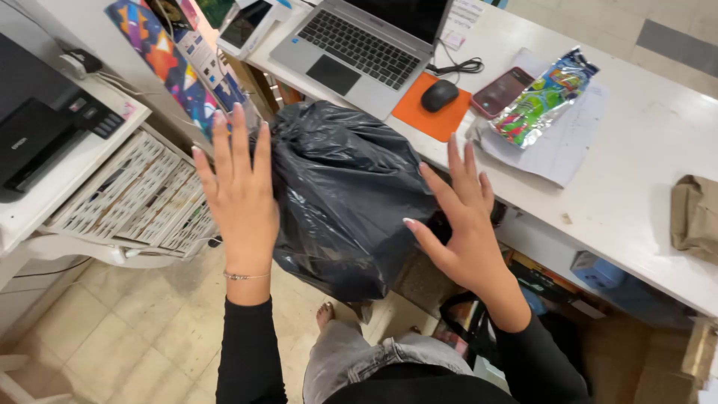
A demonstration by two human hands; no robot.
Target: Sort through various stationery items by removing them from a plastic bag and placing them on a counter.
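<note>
A bulging black plastic bag (345,196), knotted at the top, hangs in front of me above the tiled floor, against the front edge of the white desk (636,172). My left hand (238,196) lies flat against its left side with the fingers spread and pointing up. On the bag's right side is my right hand (462,218), palm pressed in and thumb across the front. The bag is held between the two palms. Nothing under it shows except my knee and foot.
On the desk stand an open laptop (366,45), a black mouse (439,94) on an orange pad, a phone (499,91), a colourful foil packet (546,96) and a brown paper bag (695,217). Left are a white lattice tray (134,198) and a black printer (37,127).
</note>
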